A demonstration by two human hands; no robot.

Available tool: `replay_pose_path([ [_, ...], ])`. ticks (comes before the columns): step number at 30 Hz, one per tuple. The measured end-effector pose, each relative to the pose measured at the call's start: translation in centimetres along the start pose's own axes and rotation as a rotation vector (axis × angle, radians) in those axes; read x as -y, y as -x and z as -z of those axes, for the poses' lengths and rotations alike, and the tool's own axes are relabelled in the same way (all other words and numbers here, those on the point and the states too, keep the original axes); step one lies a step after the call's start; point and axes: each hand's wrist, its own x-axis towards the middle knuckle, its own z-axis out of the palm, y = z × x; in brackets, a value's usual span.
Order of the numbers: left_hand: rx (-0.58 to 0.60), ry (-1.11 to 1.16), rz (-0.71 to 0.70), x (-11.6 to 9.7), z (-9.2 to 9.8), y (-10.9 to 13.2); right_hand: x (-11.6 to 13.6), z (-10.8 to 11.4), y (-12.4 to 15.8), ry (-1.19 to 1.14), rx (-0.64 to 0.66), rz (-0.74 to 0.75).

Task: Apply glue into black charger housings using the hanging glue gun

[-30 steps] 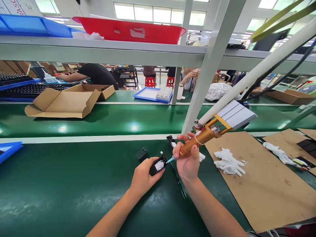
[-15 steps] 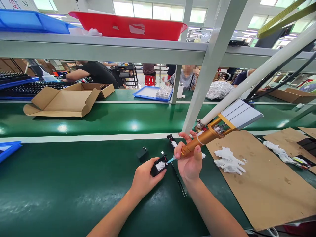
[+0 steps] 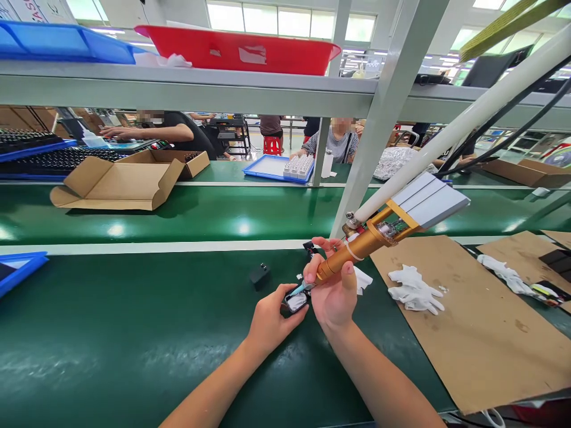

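My left hand is closed around a small black plastic housing, with its open side up. White material shows inside it. My right hand grips a gold-coloured dispensing gun, fingers wrapped round its barrel. The gun's light-blue nozzle points down left and reaches over the housing's opening; whether it touches the inside I cannot tell. A small black block sits on the green bench, left of the hands. Behind my right hand, a black part is partly hidden.
A white pole with black cables runs from the gun to the upper right. White gloves lie on a brown cardboard sheet. A grey metal post rises behind the gun. An open cardboard box stands across the bench.
The nozzle has shifted left, from the housing's right edge to over its upper side. The gun and my right hand moved slightly left; the housing moved slightly right and turned.
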Motion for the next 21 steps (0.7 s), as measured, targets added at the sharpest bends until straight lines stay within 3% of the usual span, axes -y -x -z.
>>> replay_pose_path([
  [7,-0.081,0.046,-0.066,-0.2,0.0,0.1,0.2,-0.3,0.5,-0.01,0.023,0.001],
  [13,-0.064,0.033,-0.08,-0.4,0.0,0.3,0.6,-0.5,0.5,0.001,0.002,0.0],
  [21,0.176,-0.218,0.045,1.7,0.4,-0.5,1.2,0.6,0.3,0.025,-0.046,0.023],
])
